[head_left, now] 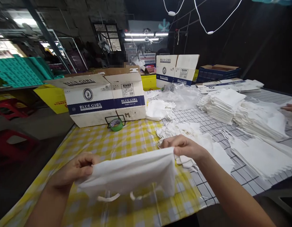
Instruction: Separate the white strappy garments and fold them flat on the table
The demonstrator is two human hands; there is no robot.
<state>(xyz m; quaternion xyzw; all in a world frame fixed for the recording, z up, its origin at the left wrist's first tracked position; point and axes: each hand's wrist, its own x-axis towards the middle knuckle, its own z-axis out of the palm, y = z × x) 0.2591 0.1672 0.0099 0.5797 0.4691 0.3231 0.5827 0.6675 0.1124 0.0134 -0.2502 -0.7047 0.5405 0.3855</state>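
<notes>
Holding a white cloth bag above the yellow-checked worktop, with fingers of left hand and right hand pinched closed on opposite upper corners, equally near, and with the long axis crosswise between them, slanting slightly upward to the right.

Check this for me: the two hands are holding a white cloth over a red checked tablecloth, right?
Not red: the head view shows the checked tablecloth is yellow. The left hand and right hand do hold the white cloth over it.
</notes>
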